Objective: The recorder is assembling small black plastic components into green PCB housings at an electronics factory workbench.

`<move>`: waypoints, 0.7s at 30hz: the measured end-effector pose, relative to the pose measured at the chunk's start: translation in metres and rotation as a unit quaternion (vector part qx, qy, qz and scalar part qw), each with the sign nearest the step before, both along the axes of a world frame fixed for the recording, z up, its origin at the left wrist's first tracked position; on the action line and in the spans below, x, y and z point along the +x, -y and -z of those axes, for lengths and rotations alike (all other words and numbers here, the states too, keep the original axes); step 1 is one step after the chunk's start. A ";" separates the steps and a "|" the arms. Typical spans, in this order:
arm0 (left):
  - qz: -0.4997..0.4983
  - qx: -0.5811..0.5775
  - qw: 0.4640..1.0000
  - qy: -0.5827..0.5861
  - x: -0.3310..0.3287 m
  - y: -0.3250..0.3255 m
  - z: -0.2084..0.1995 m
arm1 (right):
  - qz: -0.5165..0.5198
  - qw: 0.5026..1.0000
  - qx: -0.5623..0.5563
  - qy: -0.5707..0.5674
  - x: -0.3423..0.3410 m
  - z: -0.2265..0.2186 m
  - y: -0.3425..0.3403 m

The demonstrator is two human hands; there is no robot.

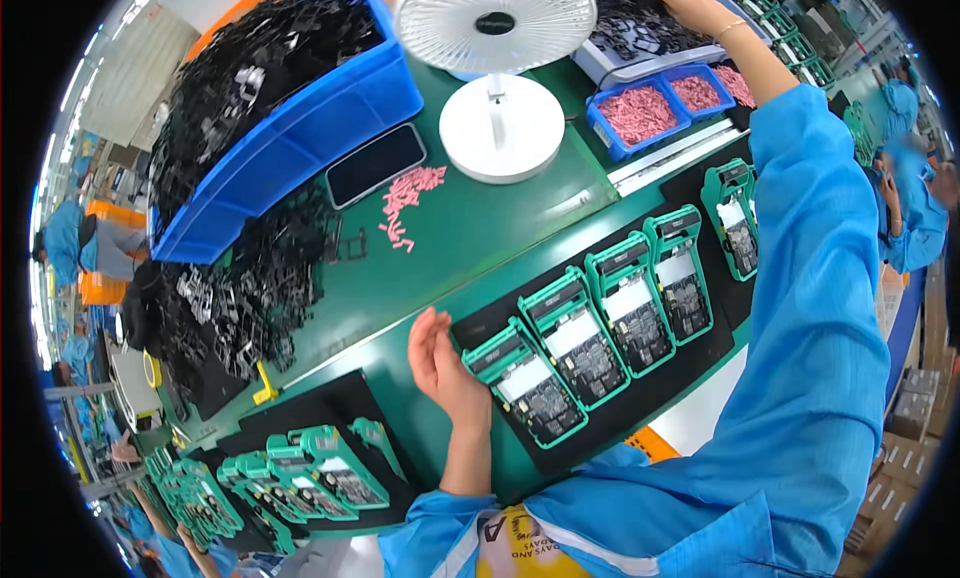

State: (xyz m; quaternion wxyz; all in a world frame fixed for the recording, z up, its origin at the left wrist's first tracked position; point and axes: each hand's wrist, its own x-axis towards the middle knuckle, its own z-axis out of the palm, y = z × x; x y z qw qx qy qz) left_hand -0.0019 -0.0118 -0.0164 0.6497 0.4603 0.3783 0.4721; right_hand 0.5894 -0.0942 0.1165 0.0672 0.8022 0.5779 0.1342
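My left hand (440, 363) hovers by the left end of a row of green frame fixtures, fingers loosely bent with nothing seen in them. Nearest to it is a green fixture (528, 386) with a dark circuit board and a white block inside. Several like it, such as another fixture (575, 340), stand side by side on a black mat (630, 388). My right hand (690, 3) reaches far forward over a grey bin (625, 70) of small black plastic parts (640, 23). Its visible fingers are stretched out over the parts; the upper frame edge cuts some off.
A white fan (503, 128) stands beyond the fixtures. Blue trays (620, 148) hold pink pieces; more pink pieces (405, 200) lie beside a phone (376, 166). A large blue bin (300, 143) overflows with black parts. More fixtures (325, 468) stand at left. Other people work nearby.
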 end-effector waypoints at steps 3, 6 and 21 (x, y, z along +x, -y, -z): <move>0.023 -0.018 0.999 0.021 0.006 0.004 -0.001 | 0.002 0.999 0.037 -0.022 0.012 -0.002 0.027; 0.046 0.010 0.998 0.030 0.007 0.006 0.007 | 0.003 0.998 0.055 0.020 0.021 -0.018 0.062; 0.027 -0.011 0.988 0.150 -0.005 0.001 0.010 | -0.055 0.995 0.067 -0.039 -0.195 -0.109 0.141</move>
